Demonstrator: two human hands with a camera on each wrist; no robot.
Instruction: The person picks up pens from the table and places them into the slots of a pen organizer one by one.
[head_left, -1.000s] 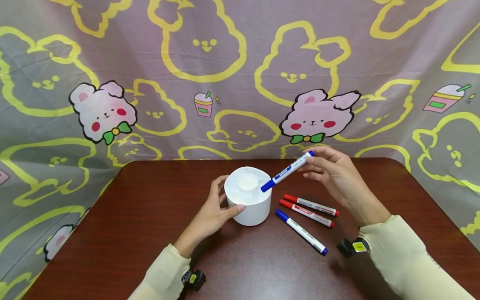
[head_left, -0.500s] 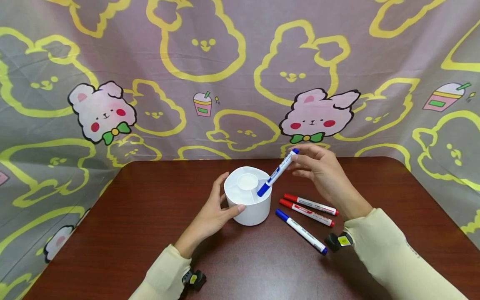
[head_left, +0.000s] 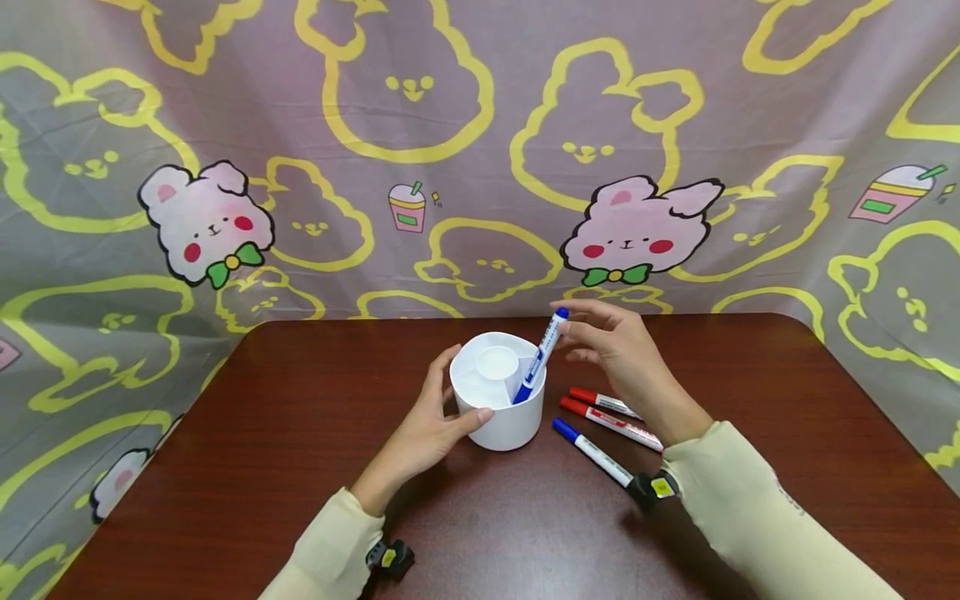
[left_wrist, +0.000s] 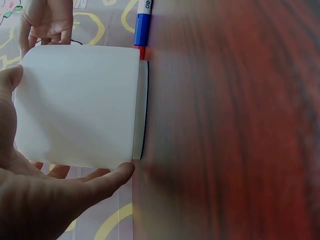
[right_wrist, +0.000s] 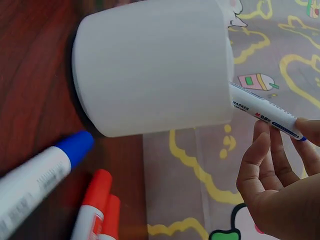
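Note:
A white round pen holder [head_left: 498,429] with a central cup and side compartments stands on the table. My left hand [head_left: 422,433] grips its left side, thumb at the front and fingers around the back. In my right hand [head_left: 622,346], thumb and fingers pinch the upper end of a blue-capped whiteboard marker [head_left: 549,340]. That marker tilts down with its blue cap inside the holder's right compartment. From the right wrist view, the marker [right_wrist: 265,110] sticks out past the holder's rim, and the wall [right_wrist: 155,70] hides its lower end.
Right of the holder lie another blue marker [head_left: 596,454] and two red markers [head_left: 615,425], partly covered by my right forearm and wrist camera. The brown table [head_left: 300,400] ends at a patterned cloth [head_left: 480,192] behind.
My right hand has moved left, swinging the marker from a slant to a steeper stance and lowering its capped end into the compartment. The left hand and holder stay put.

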